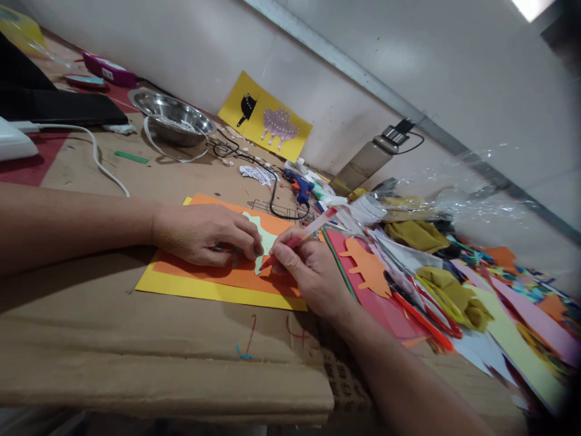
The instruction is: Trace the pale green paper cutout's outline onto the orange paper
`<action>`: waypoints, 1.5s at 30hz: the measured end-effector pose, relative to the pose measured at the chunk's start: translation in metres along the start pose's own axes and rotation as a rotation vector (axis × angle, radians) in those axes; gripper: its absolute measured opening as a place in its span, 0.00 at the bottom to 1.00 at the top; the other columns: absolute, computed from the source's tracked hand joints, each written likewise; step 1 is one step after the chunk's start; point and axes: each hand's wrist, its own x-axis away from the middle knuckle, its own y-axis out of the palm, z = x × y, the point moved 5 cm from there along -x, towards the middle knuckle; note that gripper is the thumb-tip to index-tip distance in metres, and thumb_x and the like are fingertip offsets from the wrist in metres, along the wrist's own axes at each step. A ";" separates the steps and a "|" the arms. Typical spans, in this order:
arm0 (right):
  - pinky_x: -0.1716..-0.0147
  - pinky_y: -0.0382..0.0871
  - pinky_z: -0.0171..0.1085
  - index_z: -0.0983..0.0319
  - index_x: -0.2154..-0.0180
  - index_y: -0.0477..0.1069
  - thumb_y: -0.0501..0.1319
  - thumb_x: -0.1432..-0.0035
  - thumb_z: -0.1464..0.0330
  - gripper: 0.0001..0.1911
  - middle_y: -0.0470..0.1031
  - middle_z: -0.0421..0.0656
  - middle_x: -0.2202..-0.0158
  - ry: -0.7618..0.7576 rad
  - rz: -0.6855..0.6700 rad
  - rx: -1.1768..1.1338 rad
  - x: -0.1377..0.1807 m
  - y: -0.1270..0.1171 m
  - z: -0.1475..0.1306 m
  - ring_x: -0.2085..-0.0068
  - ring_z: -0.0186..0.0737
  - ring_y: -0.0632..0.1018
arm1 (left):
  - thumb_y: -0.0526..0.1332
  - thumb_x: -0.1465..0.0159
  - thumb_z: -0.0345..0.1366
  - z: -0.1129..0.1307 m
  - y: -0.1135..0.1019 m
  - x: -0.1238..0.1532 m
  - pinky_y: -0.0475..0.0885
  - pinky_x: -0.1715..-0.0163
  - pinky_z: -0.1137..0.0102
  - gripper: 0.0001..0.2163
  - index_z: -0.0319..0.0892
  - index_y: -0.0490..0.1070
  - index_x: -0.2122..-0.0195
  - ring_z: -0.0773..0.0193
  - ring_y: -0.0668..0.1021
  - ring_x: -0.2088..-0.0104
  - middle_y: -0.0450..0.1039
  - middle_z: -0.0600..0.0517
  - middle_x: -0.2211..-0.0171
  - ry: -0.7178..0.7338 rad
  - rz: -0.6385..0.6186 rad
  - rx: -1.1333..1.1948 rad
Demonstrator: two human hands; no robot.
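Observation:
My right hand [308,266] is closed around a red pen [313,227] with a clear barrel, its tip down by the edge of a pale green paper cutout [267,238]. The cutout lies flat on an orange sheet [181,266], which sits on a yellow sheet [200,292]. Bent fingers of my left hand [218,233] press on the cutout's left side and cover part of it. Both hands rest on the sheets, close together.
A blue glue gun [299,184] with a black cord lies behind the sheets, near a steel bowl [170,118]. To the right are an orange cutout [365,266], red-handled scissors [436,306] and cloth scraps [454,297]. A grey bottle [365,160] leans at the wall.

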 end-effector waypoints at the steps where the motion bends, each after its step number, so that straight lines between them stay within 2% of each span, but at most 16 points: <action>1: 0.71 0.69 0.35 0.58 0.68 0.71 0.60 0.30 0.52 0.19 0.74 0.40 0.73 0.001 0.006 -0.003 0.000 -0.001 0.000 0.72 0.37 0.75 | 0.57 0.37 0.21 0.000 0.000 0.000 0.75 0.48 0.72 0.18 0.45 0.80 0.54 0.59 0.83 0.50 0.82 0.47 0.45 -0.005 0.001 0.004; 6: 0.74 0.64 0.35 0.58 0.70 0.71 0.60 0.30 0.54 0.19 0.73 0.40 0.73 -0.016 -0.011 0.054 -0.001 -0.002 -0.002 0.73 0.36 0.71 | 0.57 0.37 0.21 -0.001 0.000 0.000 0.74 0.48 0.72 0.18 0.45 0.80 0.54 0.59 0.83 0.50 0.82 0.46 0.45 -0.022 0.003 0.006; 11: 0.71 0.67 0.36 0.59 0.72 0.71 0.59 0.30 0.57 0.18 0.77 0.43 0.69 -0.049 -0.025 0.117 -0.002 -0.001 -0.006 0.71 0.37 0.75 | 0.57 0.38 0.21 -0.001 0.000 0.000 0.74 0.49 0.73 0.18 0.45 0.80 0.53 0.60 0.83 0.51 0.82 0.47 0.46 -0.009 0.000 -0.026; 16: 0.70 0.67 0.36 0.59 0.71 0.71 0.58 0.31 0.59 0.17 0.76 0.42 0.70 -0.069 -0.025 0.181 -0.002 -0.001 -0.007 0.72 0.37 0.75 | 0.57 0.36 0.22 -0.002 0.000 0.000 0.74 0.48 0.73 0.18 0.44 0.80 0.52 0.60 0.83 0.50 0.82 0.46 0.46 0.000 -0.005 -0.029; 31: 0.70 0.66 0.36 0.58 0.71 0.69 0.58 0.32 0.61 0.14 0.75 0.41 0.72 -0.075 -0.032 0.152 -0.003 0.003 -0.006 0.72 0.37 0.74 | 0.57 0.37 0.22 -0.002 0.000 0.000 0.74 0.46 0.71 0.19 0.46 0.80 0.52 0.58 0.83 0.48 0.81 0.47 0.44 -0.030 -0.012 -0.004; 38: 0.73 0.67 0.35 0.58 0.71 0.71 0.59 0.31 0.57 0.17 0.75 0.42 0.70 -0.037 0.004 0.095 -0.001 -0.001 -0.003 0.71 0.36 0.75 | 0.57 0.37 0.22 0.000 -0.001 -0.001 0.75 0.49 0.72 0.18 0.46 0.81 0.53 0.59 0.83 0.50 0.82 0.47 0.46 -0.020 0.004 -0.009; 45: 0.74 0.69 0.34 0.58 0.69 0.69 0.61 0.31 0.49 0.22 0.74 0.39 0.75 -0.002 0.090 -0.024 -0.001 -0.006 0.000 0.75 0.35 0.74 | 0.57 0.38 0.22 -0.002 0.000 0.000 0.74 0.46 0.72 0.19 0.46 0.81 0.53 0.59 0.83 0.48 0.82 0.47 0.45 -0.011 -0.002 -0.007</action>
